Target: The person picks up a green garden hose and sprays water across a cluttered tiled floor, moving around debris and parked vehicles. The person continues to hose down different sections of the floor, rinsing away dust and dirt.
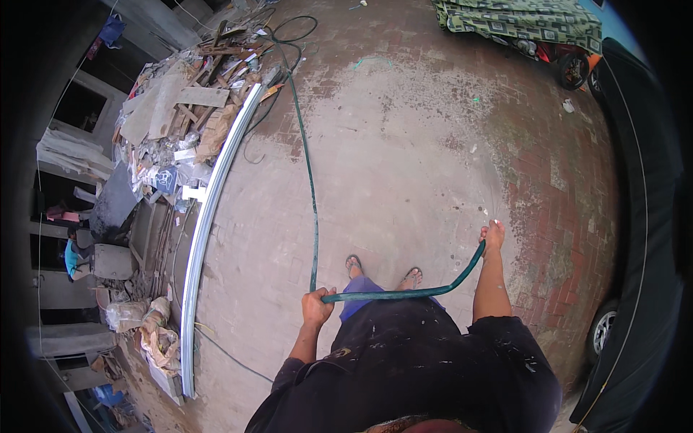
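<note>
A dark green garden hose (411,294) runs across in front of my body between both hands. My left hand (316,308) is wrapped round it at a bend, from which the hose stretches away over the paving to loose coils at the far left. With its fingers closed, my right hand (492,235) grips the hose near its end. Thin streaks of water seem to fan out ahead of that hand onto the ground. The hose's mouth is mostly covered by the fingers.
Long pale metal profiles (216,180) lie along the left beside a heap of boards and rubbish (180,108). At far left a person in a turquoise top (71,256) is near a grey block. Black-covered vehicles (642,216) line the right; a patterned cover (520,22) drapes another vehicle at far right.
</note>
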A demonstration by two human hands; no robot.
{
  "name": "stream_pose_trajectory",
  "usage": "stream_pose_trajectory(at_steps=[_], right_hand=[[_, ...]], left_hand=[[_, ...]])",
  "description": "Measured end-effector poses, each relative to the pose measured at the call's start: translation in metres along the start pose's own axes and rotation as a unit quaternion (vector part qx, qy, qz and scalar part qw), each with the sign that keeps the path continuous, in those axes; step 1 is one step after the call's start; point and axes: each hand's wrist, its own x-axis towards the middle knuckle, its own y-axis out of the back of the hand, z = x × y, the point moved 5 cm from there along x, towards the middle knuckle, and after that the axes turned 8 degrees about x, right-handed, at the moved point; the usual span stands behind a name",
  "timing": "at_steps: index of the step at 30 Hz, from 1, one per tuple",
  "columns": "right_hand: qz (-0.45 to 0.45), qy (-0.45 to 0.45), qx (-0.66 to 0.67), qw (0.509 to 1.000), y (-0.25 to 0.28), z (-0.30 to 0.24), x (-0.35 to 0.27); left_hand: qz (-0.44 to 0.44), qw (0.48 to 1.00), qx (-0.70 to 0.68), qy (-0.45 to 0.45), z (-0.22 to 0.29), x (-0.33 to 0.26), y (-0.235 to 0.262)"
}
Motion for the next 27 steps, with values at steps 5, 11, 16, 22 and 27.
stream_pose_trajectory(at_steps=[5,11,16,22,27], right_hand=[[0.062,0.041,0.012,0.997,0.027,-0.017,-0.003],[-0.028,0.026,-0.024,0.999,-0.041,-0.023,-0.015],[-0.092,0.018,-0.097,0.991,-0.145,-0.021,-0.043],[-0.192,0.048,-0.215,0.956,-0.283,-0.004,-0.097],[-0.240,0.065,-0.272,0.929,-0.371,0.024,-0.135]], left_hand=[[-0.024,0.999,0.003,-0.033,0.000,0.049,-0.010],[-0.044,0.997,-0.042,-0.047,-0.018,0.086,-0.006],[-0.023,0.997,-0.071,-0.026,-0.049,0.103,0.013],[0.006,0.992,-0.122,0.040,-0.107,0.094,0.022],[0.044,0.981,-0.160,0.101,-0.151,0.084,0.030]])
